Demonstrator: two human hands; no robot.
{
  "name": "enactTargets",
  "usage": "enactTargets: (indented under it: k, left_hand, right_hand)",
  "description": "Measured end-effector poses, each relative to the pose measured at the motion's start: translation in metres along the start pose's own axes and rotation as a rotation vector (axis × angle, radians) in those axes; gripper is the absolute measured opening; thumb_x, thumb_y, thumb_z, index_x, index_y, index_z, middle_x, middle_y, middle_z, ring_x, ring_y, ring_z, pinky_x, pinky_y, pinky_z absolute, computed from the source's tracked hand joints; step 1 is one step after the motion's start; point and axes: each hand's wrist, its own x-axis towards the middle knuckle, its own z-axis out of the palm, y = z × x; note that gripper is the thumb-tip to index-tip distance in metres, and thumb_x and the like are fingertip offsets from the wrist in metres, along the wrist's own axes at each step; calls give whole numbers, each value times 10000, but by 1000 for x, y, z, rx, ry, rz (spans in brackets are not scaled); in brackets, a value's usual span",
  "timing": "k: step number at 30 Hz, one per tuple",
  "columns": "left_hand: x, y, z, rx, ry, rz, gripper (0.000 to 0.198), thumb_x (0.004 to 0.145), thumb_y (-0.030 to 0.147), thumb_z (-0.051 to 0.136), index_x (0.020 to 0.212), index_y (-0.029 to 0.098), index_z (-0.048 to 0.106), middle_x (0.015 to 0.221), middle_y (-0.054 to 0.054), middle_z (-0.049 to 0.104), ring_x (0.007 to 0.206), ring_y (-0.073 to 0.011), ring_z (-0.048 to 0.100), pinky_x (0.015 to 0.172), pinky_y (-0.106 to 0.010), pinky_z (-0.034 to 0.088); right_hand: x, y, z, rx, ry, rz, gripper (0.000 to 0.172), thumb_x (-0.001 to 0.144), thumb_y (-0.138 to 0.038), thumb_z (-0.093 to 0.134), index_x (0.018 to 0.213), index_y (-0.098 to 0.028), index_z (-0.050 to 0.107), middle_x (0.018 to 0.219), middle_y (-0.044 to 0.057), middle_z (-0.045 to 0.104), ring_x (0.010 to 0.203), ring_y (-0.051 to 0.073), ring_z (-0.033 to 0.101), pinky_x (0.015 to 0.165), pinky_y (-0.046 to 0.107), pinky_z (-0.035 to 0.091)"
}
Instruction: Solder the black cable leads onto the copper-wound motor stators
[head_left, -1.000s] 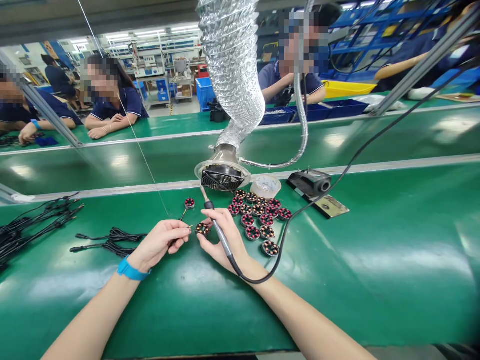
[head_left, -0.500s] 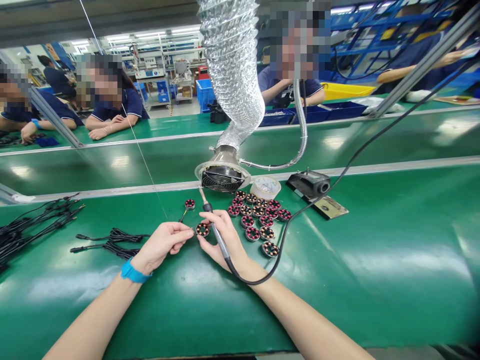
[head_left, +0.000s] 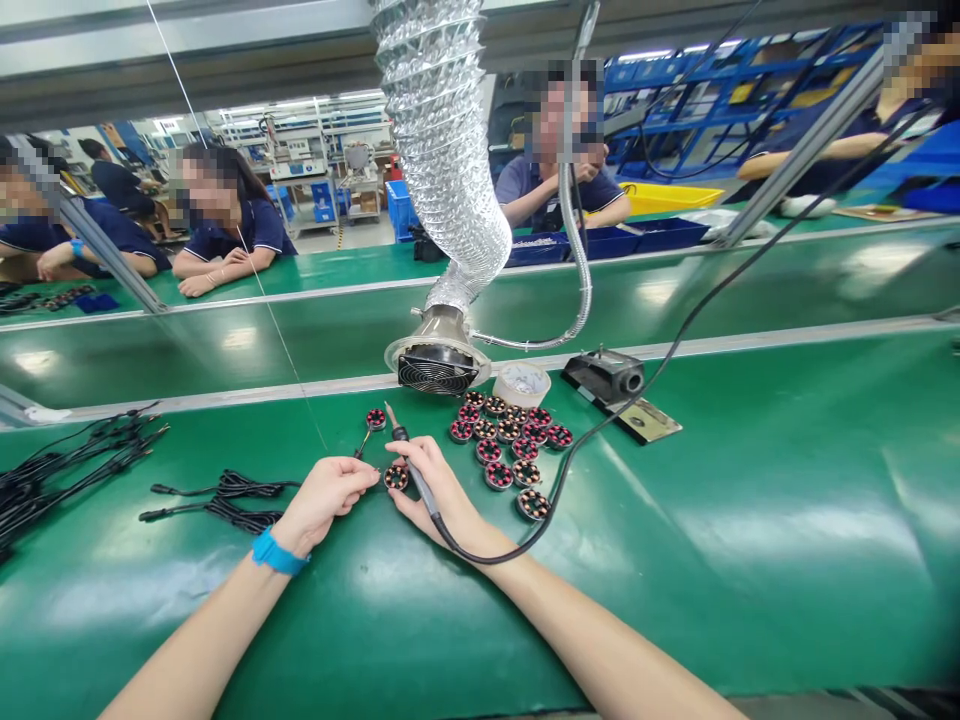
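My right hand (head_left: pixel 439 495) has a soldering iron (head_left: pixel 420 482) lying across its fingers, tip pointing up and away. Its thumb and a fingertip also grip a small round motor stator (head_left: pixel 396 477) with copper coils. My left hand (head_left: pixel 334 492), a blue band on its wrist, is closed in a pinch at the stator's left side; what it pinches is too small to make out. A thin wire (head_left: pixel 281 340) hangs from above and ends close behind that hand. Just beyond lies another stator (head_left: pixel 376 419) with red coils and a short lead.
Several stators (head_left: pixel 499 475) lie grouped to the right, beside a tape roll (head_left: pixel 523 385) and an iron stand (head_left: pixel 611 380). Black cables (head_left: pixel 232 500) lie left. A fume duct (head_left: pixel 442 355) hangs over the bench (head_left: pixel 660 600). Co-workers sit across.
The camera view has tilted up slightly, so the scene sits a little lower and further left. Both hands keep nearly the same hold at the stator.
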Motion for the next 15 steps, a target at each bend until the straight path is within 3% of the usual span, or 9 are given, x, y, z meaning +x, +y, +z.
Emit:
enactTargets:
  k: [9, 15]
  left_hand:
    - [-3, 3, 2, 61, -10, 8, 479, 628, 585, 760, 635, 177, 509, 486, 122, 269, 405, -26, 150, 412, -234, 57]
    - [-1, 1, 2, 10, 37, 2, 474, 567, 529, 804, 764, 153, 592, 453, 121, 336, 392, -30, 202, 409, -215, 83]
  right_hand:
    - [1, 0, -2, -12, -19, 1, 646, 768, -5, 610, 1340, -269, 464, 1114, 44, 472, 884, 159, 592, 850, 316, 531]
    - [2, 2, -1, -40, 13, -7, 636, 765, -9, 605, 1330, -269, 471, 1096, 38, 475, 876, 161, 588, 844, 310, 521]
